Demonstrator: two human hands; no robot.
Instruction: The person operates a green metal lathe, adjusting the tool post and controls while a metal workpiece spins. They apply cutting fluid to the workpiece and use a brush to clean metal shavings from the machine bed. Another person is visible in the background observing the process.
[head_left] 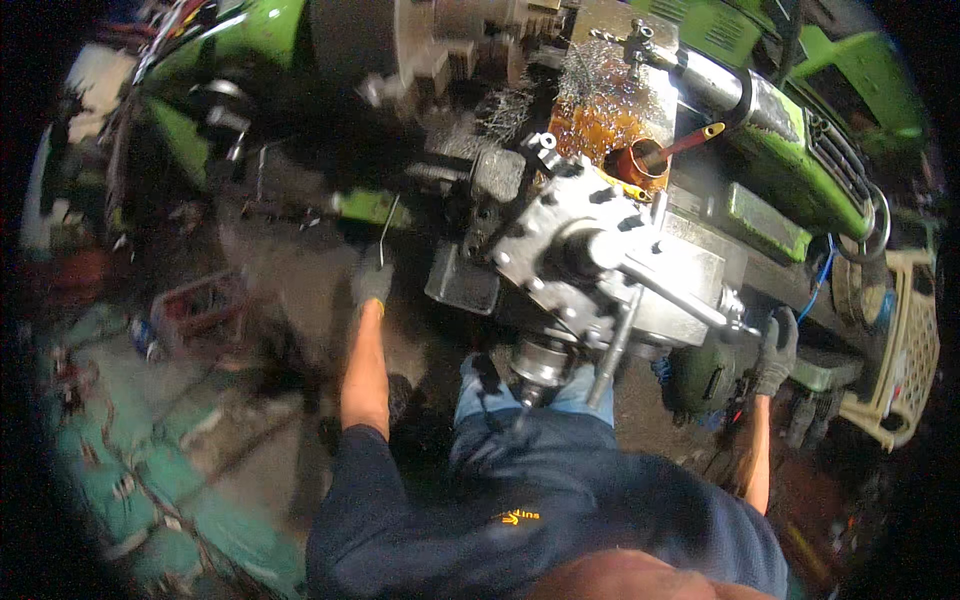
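Note:
My left hand (372, 284), in a dark glove, is closed around the lower end of a thin bent metal rod (388, 228), which points up and away from me. On the right, my gloved right hand (774, 358) has its fingers stretched out beside a small handle at the right end of the lathe carriage; whether it touches the handle I cannot tell. Between my hands stands the lathe's tool post (590, 245), a grey metal block with a long clamping lever (675, 293). A round handwheel hub (540, 364) sits in front of my legs.
The large lathe chuck (375, 50) is at the far left, blurred. Metal shavings (610, 75) cover an oily plate, where a copper-coloured cup (640, 165) holds a red-handled brush (690, 143). The green tailstock (790, 130) is at right. A red crate (200, 312) stands on the floor.

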